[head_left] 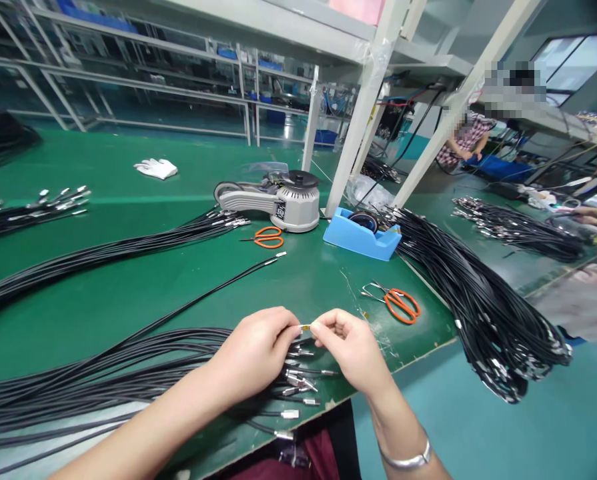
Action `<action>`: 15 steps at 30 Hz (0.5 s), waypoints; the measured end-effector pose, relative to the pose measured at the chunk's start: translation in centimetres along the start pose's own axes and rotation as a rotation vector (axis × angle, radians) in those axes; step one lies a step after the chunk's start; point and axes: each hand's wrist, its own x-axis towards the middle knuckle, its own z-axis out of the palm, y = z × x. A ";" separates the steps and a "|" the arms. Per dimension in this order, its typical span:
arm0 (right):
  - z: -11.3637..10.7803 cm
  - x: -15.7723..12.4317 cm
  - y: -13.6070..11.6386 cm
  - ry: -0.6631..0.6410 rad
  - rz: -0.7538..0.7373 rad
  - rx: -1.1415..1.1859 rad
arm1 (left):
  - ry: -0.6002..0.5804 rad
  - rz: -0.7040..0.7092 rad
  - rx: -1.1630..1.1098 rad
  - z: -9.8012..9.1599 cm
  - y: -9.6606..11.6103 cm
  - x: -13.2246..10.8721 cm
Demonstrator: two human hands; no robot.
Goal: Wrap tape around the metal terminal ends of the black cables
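Green factory surface [128,160] carries black cables [103,387] fanned in bundles, their metal tips drawn toward the worker for easy reach; orange scissors [402,305] lie close by. Over those tips, the left hand [253,350] and right hand [348,347] pinch a tiny yellow strip [305,327] between fingertips, held clear of the cables.

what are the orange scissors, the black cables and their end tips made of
The scissors look like steel blades, going by the bright metal sheen, with glossy moulded orange plastic handles. The black cables seem sheathed in flexible rubber or plastic; the look can't settle which. Their end tips look like shiny plated metal, though the exact metal is unclear.
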 end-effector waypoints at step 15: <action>-1.2 0.5 -0.3 -0.124 0.001 0.061 | -0.186 -0.079 -0.258 -1.0 0.0 0.7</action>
